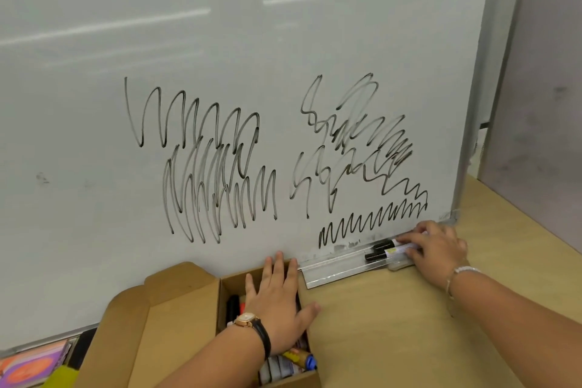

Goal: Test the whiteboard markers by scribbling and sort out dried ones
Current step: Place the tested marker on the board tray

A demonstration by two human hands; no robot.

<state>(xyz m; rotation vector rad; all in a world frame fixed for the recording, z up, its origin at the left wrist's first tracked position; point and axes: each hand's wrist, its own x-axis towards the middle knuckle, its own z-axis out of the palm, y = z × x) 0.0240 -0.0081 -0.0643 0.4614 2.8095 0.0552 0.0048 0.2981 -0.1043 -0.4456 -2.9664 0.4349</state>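
Two black-capped white whiteboard markers [385,244] lie side by side at the right end of the aluminium ledge tray [333,271], under the scribbled white whiteboard [220,41]. They look light, stiff and smooth, apt to roll, so mid-barrel seems the best hold. The right hand [437,249] lies over their barrels; gripping or only touching, I cannot tell. The left hand [277,299] rests flat, fingers straight, over more markers in the open brown cardboard box [176,309] on the wooden table [393,324]. The tray's raised lip may hamper a pinch.

An office or classroom: scribbled whiteboard [220,57] propped on a wooden desk [393,324]
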